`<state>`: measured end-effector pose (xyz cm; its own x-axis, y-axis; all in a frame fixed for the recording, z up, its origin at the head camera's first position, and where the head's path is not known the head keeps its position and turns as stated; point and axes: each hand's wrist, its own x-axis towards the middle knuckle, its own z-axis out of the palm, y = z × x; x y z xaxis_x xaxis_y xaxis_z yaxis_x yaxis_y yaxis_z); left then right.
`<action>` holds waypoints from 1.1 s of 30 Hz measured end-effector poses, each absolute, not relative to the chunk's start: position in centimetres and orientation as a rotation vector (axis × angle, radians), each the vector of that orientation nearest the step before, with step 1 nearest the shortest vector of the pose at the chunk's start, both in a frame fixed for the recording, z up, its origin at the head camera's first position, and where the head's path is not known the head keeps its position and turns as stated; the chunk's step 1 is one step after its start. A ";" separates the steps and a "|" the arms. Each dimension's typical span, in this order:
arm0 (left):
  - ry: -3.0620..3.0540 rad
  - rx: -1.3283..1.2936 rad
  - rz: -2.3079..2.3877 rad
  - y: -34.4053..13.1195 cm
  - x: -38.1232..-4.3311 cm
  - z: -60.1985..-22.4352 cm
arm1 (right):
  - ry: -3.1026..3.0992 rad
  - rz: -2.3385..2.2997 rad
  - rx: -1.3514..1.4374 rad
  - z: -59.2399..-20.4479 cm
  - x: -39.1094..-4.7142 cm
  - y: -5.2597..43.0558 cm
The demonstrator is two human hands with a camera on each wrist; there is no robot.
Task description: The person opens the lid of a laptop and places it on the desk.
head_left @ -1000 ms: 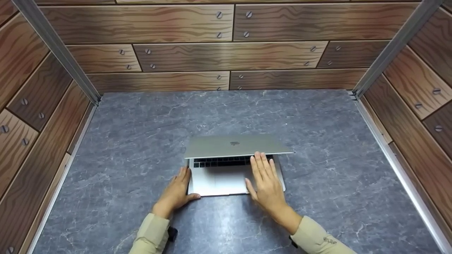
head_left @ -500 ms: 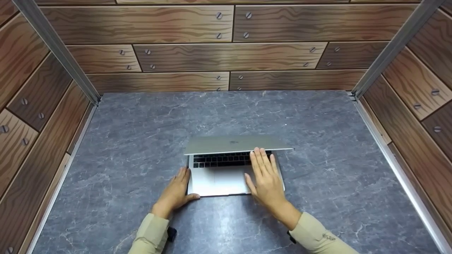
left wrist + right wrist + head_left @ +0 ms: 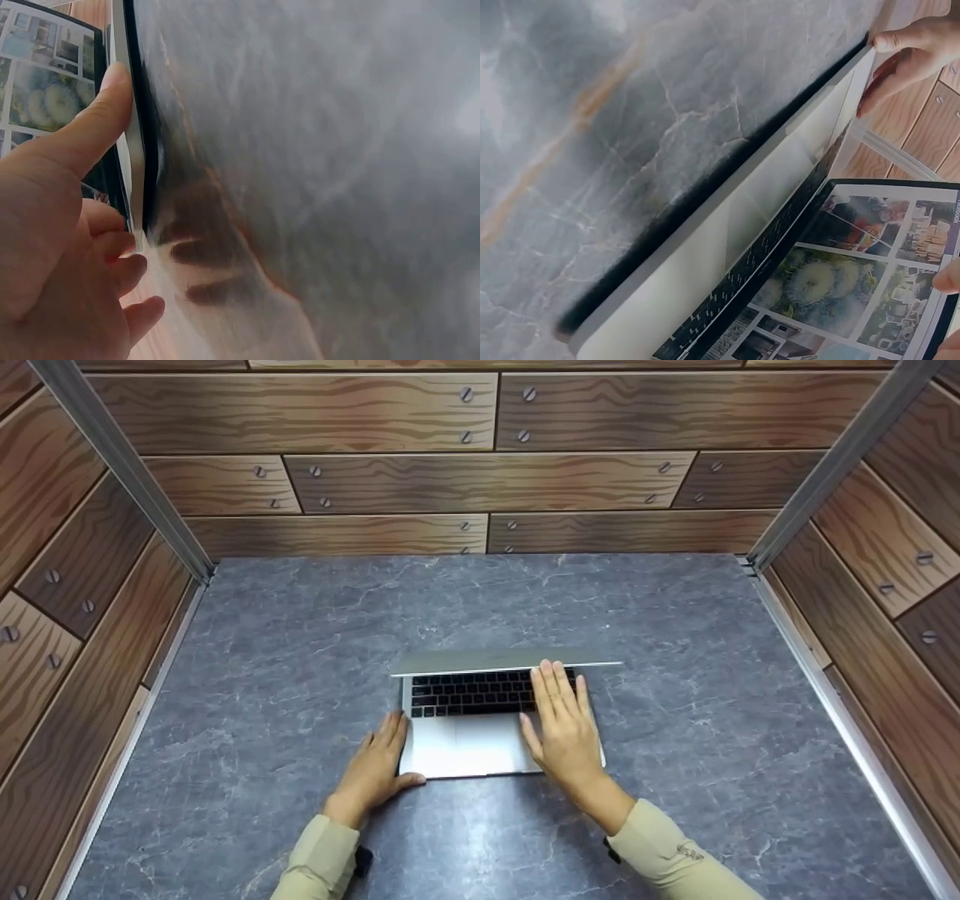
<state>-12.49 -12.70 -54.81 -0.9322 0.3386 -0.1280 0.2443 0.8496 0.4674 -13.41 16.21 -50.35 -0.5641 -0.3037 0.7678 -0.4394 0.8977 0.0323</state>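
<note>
Two hands work a silver, metal-looking laptop (image 3: 465, 745) lying on the marble-patterned tabletop (image 3: 300, 645): the left hand (image 3: 373, 769), clasping nothing, braces its front-left corner with thumb and fingers, while the right hand (image 3: 566, 739), likewise ungripping, lays straight fingers at the edge of its half-raised lid (image 3: 465, 664). Light, even pressure with that corner steadied should swing the thin, rectangular lid smoothly, sparing the lit screen (image 3: 817, 281) and black square-keyed keyboard (image 3: 465, 694) smudges.

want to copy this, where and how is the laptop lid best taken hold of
The laptop lid is likely best gripped by its raised free edge, coming from the person's side, from below: it tilts above the keyboard, leaving a gap there. The right hand is at that edge; the left hand touches the near left corner of the base.
</note>
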 end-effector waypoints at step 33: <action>2.819 0.446 0.644 -12.4 -12.6 -54.5 | -2.185 0.245 0.413 -47.2 -17.5 14.6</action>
<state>-12.65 -12.36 -54.53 -0.9309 0.3376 -0.1396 0.2436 0.8584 0.4515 -17.53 14.59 -47.19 -0.5633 -0.2058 0.8002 -0.3781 0.9253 -0.0282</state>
